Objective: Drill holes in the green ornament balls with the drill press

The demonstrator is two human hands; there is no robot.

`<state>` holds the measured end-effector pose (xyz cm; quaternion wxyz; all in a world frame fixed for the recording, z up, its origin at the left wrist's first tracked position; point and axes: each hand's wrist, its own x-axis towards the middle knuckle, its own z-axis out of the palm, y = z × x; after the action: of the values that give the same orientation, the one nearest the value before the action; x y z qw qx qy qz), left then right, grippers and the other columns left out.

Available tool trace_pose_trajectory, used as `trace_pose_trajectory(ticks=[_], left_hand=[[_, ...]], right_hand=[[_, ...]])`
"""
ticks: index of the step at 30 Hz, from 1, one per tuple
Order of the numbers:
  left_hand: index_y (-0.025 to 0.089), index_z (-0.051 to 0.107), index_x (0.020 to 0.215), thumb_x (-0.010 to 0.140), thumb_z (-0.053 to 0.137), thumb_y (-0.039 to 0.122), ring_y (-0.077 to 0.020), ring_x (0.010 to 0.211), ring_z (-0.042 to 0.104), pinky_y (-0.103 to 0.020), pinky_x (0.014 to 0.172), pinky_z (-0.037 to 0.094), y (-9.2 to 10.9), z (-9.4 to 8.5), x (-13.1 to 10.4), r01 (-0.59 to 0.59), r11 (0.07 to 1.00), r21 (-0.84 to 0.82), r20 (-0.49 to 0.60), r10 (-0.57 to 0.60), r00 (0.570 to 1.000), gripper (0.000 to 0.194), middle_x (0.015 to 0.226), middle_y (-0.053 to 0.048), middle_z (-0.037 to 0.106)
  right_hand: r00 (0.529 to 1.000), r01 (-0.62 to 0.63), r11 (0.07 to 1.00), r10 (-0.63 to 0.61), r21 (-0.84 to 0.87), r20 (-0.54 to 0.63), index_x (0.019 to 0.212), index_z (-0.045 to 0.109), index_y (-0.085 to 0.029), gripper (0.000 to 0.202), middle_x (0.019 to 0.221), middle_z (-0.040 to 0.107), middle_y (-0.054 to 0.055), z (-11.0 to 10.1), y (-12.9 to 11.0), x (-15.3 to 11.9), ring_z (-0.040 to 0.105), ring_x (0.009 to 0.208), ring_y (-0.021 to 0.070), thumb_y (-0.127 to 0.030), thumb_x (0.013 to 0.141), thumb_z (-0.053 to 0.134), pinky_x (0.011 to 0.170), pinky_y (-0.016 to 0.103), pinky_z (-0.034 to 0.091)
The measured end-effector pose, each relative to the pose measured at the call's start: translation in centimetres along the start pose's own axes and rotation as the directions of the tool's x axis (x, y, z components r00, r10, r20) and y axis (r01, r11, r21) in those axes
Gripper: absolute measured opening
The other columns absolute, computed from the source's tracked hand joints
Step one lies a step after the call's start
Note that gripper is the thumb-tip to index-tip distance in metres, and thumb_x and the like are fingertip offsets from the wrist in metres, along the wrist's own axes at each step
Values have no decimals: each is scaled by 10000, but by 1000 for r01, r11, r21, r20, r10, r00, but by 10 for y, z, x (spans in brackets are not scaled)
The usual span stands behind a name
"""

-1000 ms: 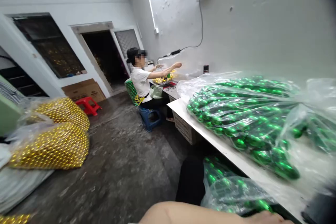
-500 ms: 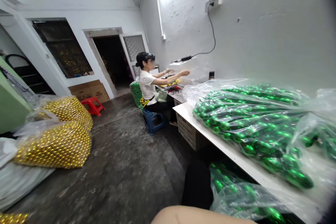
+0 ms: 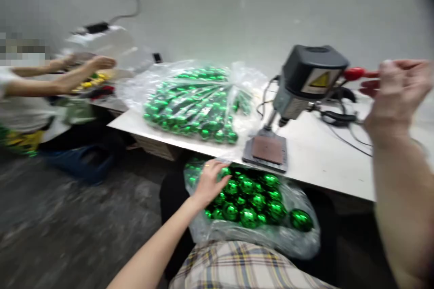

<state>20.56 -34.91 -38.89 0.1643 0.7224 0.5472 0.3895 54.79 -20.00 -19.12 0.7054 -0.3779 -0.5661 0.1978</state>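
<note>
My left hand (image 3: 210, 182) rests at the left rim of an open clear plastic bag (image 3: 233, 232) on my lap, fingers apart, beside shiny green balls (image 3: 249, 216). At the right, my right hand (image 3: 396, 90) is raised near the red knob (image 3: 354, 73) of a lever on a small dark press (image 3: 315, 72). Its fingers are curled and blurred, and whether they touch the lever is unclear. Below the press head, a brown pad (image 3: 268, 148) lies bare on the metal base. A full clear bag of green balls (image 3: 193, 104) lies left of the press.
The white table (image 3: 328, 153) runs along a grey wall. Black cables (image 3: 339, 117) lie behind and right of the press. At the left, a person (image 3: 23, 95) works with both hands over yellow items (image 3: 93, 81). A blue stool (image 3: 81, 162) stands on the dark floor.
The view has swung right and down from the room to the table. Both my hands, the press and the open bag on my lap now show.
</note>
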Motion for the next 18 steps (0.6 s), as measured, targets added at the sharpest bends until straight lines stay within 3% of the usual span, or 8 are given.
trace_pose_trajectory(ticks=[2, 3, 4, 7, 9, 13, 16, 18], left_hand=[[229, 698, 1129, 892, 650, 333, -279, 1159, 579, -467, 1058, 457, -16, -9, -2, 57, 992, 113, -74, -49, 996, 263, 1132, -96, 674], [224, 694, 1136, 905, 627, 351, -285, 1155, 574, -473, 1053, 460, -23, -12, -4, 90, 980, 175, -72, -79, 994, 272, 1134, -100, 669], [214, 685, 1155, 904, 623, 384, -297, 1155, 569, -482, 1046, 463, -28, -15, -8, 129, 962, 241, -62, -117, 991, 309, 1142, -109, 661], [174, 629, 1251, 868, 646, 495, -332, 1140, 574, -492, 1013, 481, -35, -16, -20, 224, 888, 402, 12, -250, 968, 500, 1149, -130, 644], [166, 556, 1339, 849, 649, 547, -337, 1125, 592, -474, 982, 495, -31, -12, -26, 243, 850, 468, 66, -307, 949, 628, 1165, -135, 636], [110, 411, 1457, 864, 606, 548, -372, 1114, 618, -438, 878, 521, -12, -9, -35, 223, 726, 651, 80, -358, 930, 763, 1244, -207, 600], [58, 418, 1430, 935, 473, 452, -359, 961, 680, -391, 718, 521, 0, -17, -44, 251, 609, 753, 97, -479, 872, 635, 1181, -229, 623], [97, 512, 1324, 946, 426, 377, -325, 842, 704, -354, 653, 493, 2, -25, -52, 296, 601, 742, 154, -583, 798, 478, 1094, -192, 668]], right_hand=[[969, -45, 975, -11, -219, -246, 954, 575, -186, 214, 894, 627, 15, -34, 10, -27, 588, 744, 88, -395, 910, 582, 751, 279, 465], [955, -108, 940, 7, -324, -298, 927, 552, -194, 225, 870, 620, 19, -44, 16, -47, 572, 733, 96, -415, 897, 578, 749, 290, 452], [957, -195, 876, 72, -440, -280, 942, 533, -199, 254, 908, 627, 42, -51, 23, -71, 577, 791, 116, -451, 924, 506, 786, 299, 458], [924, -376, 723, 337, -580, -180, 824, 611, -190, 351, 817, 624, 57, -63, 46, -148, 554, 748, 171, -541, 813, 625, 779, 361, 443], [851, -472, 607, 502, -639, -153, 862, 654, -182, 409, 892, 643, 99, -72, 61, -196, 579, 803, 227, -581, 779, 616, 830, 425, 441], [642, -624, 403, 753, -669, -146, 1048, 668, -174, 586, 965, 671, 142, -86, 83, -262, 634, 916, 322, -646, 703, 630, 903, 503, 445], [494, -713, 315, 860, -627, -129, 942, 666, -197, 568, 874, 695, 114, -89, 90, -285, 659, 880, 329, -663, 618, 695, 884, 489, 467], [447, -762, 318, 888, -563, -104, 800, 620, -214, 513, 786, 683, 82, -86, 91, -291, 654, 834, 303, -671, 583, 704, 838, 444, 485]])
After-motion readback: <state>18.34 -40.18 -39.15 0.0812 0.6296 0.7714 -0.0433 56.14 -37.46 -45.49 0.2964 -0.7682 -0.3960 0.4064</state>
